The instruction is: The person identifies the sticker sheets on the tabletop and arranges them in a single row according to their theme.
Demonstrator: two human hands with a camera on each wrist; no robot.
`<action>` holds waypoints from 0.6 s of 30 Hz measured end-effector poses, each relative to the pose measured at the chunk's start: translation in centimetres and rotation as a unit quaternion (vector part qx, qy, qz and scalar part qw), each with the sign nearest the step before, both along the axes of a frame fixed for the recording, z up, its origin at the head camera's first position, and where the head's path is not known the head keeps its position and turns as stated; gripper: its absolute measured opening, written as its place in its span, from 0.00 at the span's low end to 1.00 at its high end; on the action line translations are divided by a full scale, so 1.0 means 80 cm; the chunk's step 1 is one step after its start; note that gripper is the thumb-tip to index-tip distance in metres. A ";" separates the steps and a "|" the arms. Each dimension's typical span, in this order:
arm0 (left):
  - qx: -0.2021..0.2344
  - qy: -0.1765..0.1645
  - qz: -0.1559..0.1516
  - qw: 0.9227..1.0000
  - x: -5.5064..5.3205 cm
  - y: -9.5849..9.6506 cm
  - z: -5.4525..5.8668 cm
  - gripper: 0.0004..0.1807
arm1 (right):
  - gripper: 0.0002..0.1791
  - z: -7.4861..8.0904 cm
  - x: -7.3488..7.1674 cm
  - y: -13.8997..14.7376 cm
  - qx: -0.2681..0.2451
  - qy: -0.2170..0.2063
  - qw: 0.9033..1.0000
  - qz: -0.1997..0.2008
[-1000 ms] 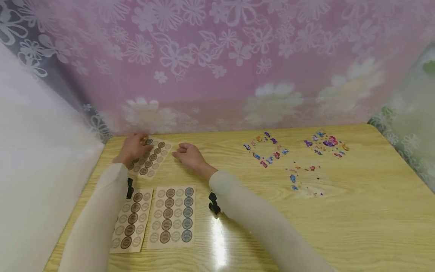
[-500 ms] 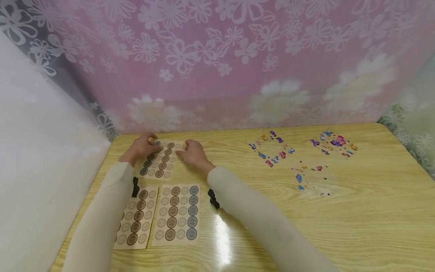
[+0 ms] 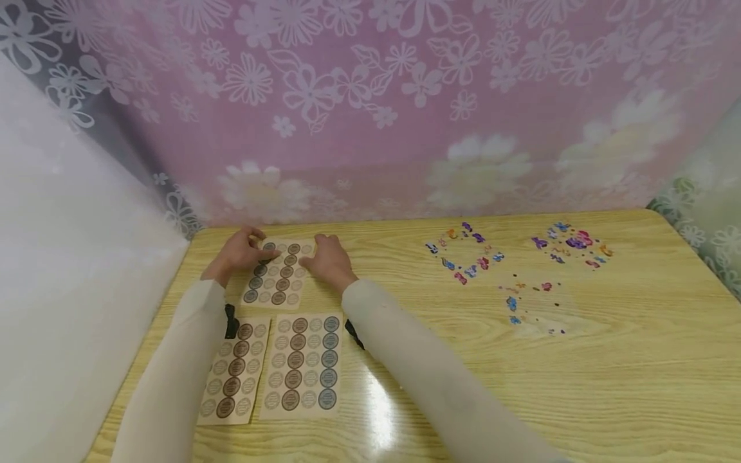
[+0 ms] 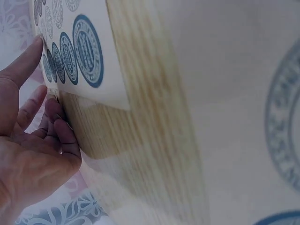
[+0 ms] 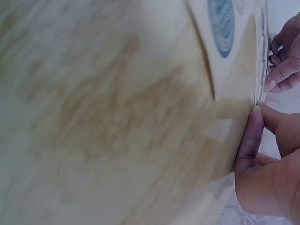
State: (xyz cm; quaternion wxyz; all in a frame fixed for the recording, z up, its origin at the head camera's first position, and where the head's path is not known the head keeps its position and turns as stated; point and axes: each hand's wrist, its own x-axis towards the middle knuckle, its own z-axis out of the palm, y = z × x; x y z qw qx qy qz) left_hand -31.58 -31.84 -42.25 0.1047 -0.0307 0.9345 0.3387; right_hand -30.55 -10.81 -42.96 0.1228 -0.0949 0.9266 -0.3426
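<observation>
At the far left of the table, a sheet of round stickers [image 3: 271, 283] lies flat between the two hands. The left hand [image 3: 242, 251] is at its upper left, with the thumb laid on the sheet; in the left wrist view the other fingers [image 4: 65, 136] bend loosely beside the edge. The right hand [image 3: 331, 260] touches the right edge, thumb and index tips apart in the head view. Two more sticker sheets lie nearer the front: a left one [image 3: 231, 386], partly hidden by the left sleeve, and a right one [image 3: 298, 366].
Small colourful pieces lie in a ring [image 3: 460, 278], a cluster [image 3: 577, 243] and a sparser group [image 3: 512, 303] on the right of the wooden table [image 3: 637, 373]. A pink flowered curtain [image 3: 370, 167] hangs along the back edge; a white panel [image 3: 75, 257] stands left.
The far sheet has turned straighter and shifted slightly right. The right hand has come in to its right edge. The left thumb has moved further onto the sheet. The head view has shifted slightly.
</observation>
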 end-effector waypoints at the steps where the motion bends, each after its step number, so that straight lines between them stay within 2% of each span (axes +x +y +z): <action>1: 0.002 0.001 0.000 1.000 0.000 0.000 0.000 0.32 | 0.35 0.000 0.000 0.000 0.006 0.002 1.000 -0.001; 6: 0.017 0.004 -0.003 1.000 0.002 -0.003 -0.002 0.32 | 0.32 0.002 0.002 -0.001 0.006 0.006 1.000 -0.001; 10: 0.050 0.004 0.001 0.999 0.005 -0.010 -0.006 0.30 | 0.31 0.003 0.005 -0.002 -0.007 0.001 1.000 -0.001; 18: 0.116 0.017 0.020 0.993 0.004 -0.019 -0.011 0.27 | 0.33 0.003 0.004 0.000 -0.004 0.004 1.000 -0.006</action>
